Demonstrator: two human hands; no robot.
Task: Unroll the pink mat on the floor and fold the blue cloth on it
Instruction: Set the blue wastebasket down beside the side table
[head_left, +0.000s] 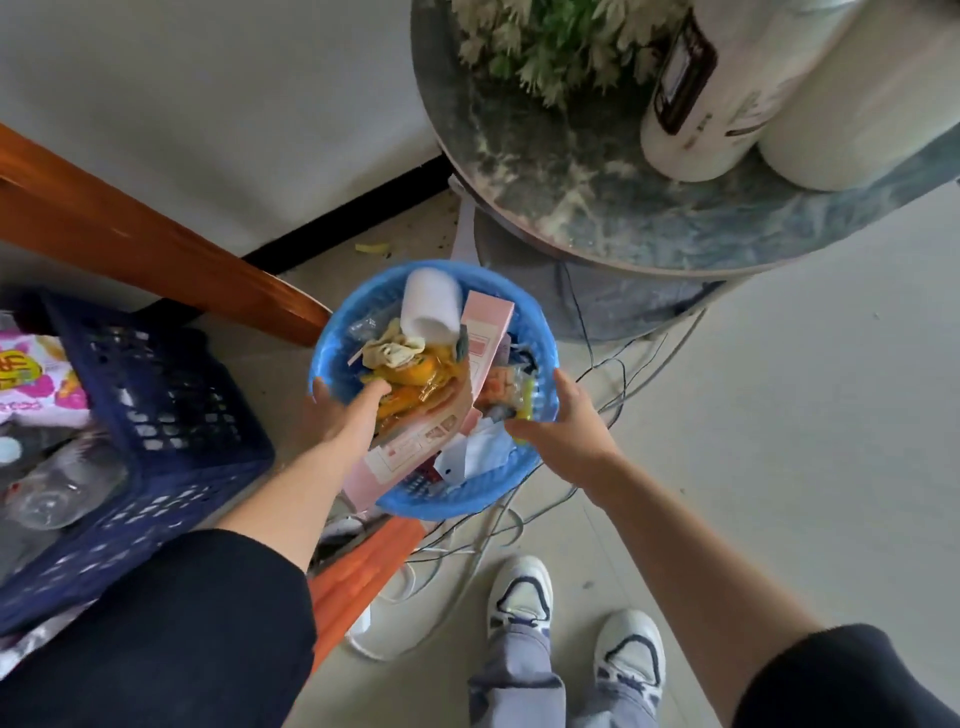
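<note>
Neither a pink mat nor a blue cloth shows in this view. I look down at a round blue waste basket (457, 506) full of rubbish: a white foam roll (432, 304), pink cartons (485, 332), yellow wrappers and crumpled tissue. My left hand (345, 415) grips the basket's left rim, thumb inside against the wrappers. My right hand (563, 431) grips the right rim, fingers curled over its edge. The basket is held between both hands above the floor.
A dark blue plastic crate (171, 415) with bottles and a pink bag stands at the left. A round marble-topped table (623, 223) with a plant and white cylinders is ahead right. Tangled cables (519, 525) and an orange object (363, 571) lie near my shoes (519, 592).
</note>
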